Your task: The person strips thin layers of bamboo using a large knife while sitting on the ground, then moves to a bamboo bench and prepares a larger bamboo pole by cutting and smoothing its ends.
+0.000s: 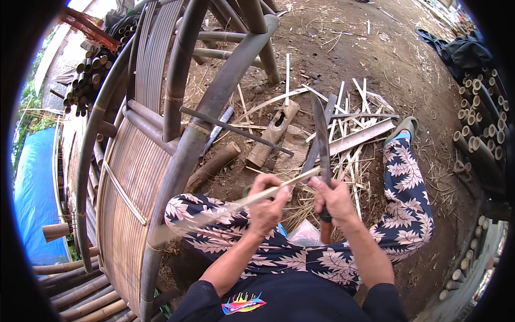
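Note:
My left hand (267, 205) is closed around a long, pale bamboo strip (236, 206), whose near end sweeps to the lower left and looks blurred. My right hand (333, 203) grips a machete (322, 137) low on its blade, near the brown handle (326, 233) that points down toward my lap. The dark blade stands upright, pointing away from me. The strip's far end meets the blade beside my right thumb; whether the edge is cutting into it I cannot tell. Just below my hands, a clear plastic bag (304, 234) lies between my legs.
A bamboo chair (129, 177) with a slatted seat stands close on my left, a thin split strip lying on it. Ahead on the dirt are scattered bamboo slivers (348, 126) and a notched bamboo piece (273, 134). Stacked bamboo poles (483, 118) rise at right; a blue tarp (35, 188) hangs far left.

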The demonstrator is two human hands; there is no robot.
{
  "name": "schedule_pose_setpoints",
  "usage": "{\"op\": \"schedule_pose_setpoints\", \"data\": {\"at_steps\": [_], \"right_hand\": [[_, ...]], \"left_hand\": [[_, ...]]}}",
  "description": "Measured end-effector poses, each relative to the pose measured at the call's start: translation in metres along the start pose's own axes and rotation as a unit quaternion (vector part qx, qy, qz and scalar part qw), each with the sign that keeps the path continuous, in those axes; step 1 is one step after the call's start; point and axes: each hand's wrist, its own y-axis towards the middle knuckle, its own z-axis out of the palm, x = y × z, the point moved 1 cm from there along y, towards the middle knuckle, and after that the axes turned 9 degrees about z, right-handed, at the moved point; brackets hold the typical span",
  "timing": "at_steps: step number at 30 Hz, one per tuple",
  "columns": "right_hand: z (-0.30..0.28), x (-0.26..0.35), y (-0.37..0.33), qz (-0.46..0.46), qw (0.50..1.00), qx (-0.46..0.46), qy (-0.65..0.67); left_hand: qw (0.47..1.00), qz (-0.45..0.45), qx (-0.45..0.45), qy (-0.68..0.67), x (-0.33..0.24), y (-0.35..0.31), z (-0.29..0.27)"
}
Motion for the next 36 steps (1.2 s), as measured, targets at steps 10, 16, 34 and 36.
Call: {"op": "schedule_pose_setpoints", "data": {"at_steps": [10, 16, 34, 36], "right_hand": [[-0.038, 0.025, 0.041, -0.093, 0.994, -0.060, -0.012], [-0.041, 0.014, 0.020, -0.242, 0.774, -0.190, -0.554], [-0.072, 0.009, 0.030, -0.187, 0.720, -0.223, -0.630], [-0.068, 0.004, 0.024, -0.167, 0.731, -0.208, -0.628]], "left_hand": [[0.752, -0.478, 0.228, -0.393, -0.022, -0.048, -0.044], [0.904, -0.387, 0.168, -0.073, -0.029, -0.048, -0.038], [0.919, -0.373, 0.130, -0.014, -0.057, -0.095, -0.057], [0.919, -0.371, 0.132, 0.000, -0.058, -0.099, -0.063]]}}
